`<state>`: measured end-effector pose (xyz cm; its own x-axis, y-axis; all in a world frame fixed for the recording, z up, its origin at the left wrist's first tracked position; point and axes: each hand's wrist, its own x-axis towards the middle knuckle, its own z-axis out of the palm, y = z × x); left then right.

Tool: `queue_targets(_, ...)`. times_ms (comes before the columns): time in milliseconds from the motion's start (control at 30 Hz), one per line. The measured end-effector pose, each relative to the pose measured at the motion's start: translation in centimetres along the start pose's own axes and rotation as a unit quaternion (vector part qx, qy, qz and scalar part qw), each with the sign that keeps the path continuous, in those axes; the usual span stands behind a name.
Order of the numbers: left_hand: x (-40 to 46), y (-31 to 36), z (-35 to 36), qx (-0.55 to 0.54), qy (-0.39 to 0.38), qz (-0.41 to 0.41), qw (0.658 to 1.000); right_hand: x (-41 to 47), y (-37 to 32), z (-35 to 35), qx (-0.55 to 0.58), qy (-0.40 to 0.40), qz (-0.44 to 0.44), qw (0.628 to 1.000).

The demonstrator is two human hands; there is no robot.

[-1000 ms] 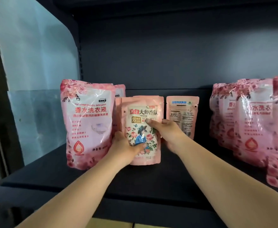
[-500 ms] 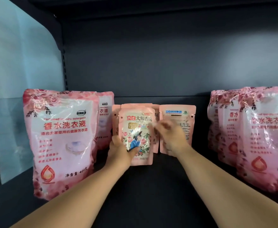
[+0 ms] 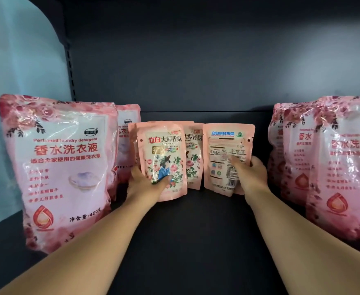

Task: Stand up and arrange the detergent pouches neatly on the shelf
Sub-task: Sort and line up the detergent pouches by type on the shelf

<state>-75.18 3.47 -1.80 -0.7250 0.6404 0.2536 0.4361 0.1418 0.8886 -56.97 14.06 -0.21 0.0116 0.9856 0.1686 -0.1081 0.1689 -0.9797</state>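
Centrally on dark shelf (image 3: 206, 220): left hand (image 3: 147, 186) grasps small front-facing pouch (image 3: 164, 158), right hand (image 3: 249, 175) grasps back-facing pouch (image 3: 228, 154). Both upright btwn big pouches. Prob. light, soft, slippery film; hold lower sides.

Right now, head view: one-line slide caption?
Left hand grips a front-facing small pouch; right hand holds a back-facing pouch, between large pink detergent bags on a dark shelf.
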Motion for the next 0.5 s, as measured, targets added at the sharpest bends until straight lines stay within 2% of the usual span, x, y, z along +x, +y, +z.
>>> queue_targets(100, -0.3, 0.1, -0.4, -0.027, -0.021, -0.013, 0.999, -0.5, -0.2, -0.5, 0.062, -0.062, 0.016, 0.996)
queue_targets(200, -0.9, 0.4, -0.9, -0.06, -0.031, -0.012, 0.998, -0.7, -0.6, -0.9, 0.117, -0.163, 0.042, 0.979)
queue_targets(333, -1.7, 0.9, -1.2, -0.091, -0.025, -0.008, 0.995, -1.1, -1.0, -0.8, 0.098, -0.287, 0.073, 0.95)
queue_targets(500, -3.4, 2.2, -2.3, -0.116, -0.016, 0.016, 0.993, -2.2, -1.3, 0.3, 0.115, -0.279, 0.062, 0.951)
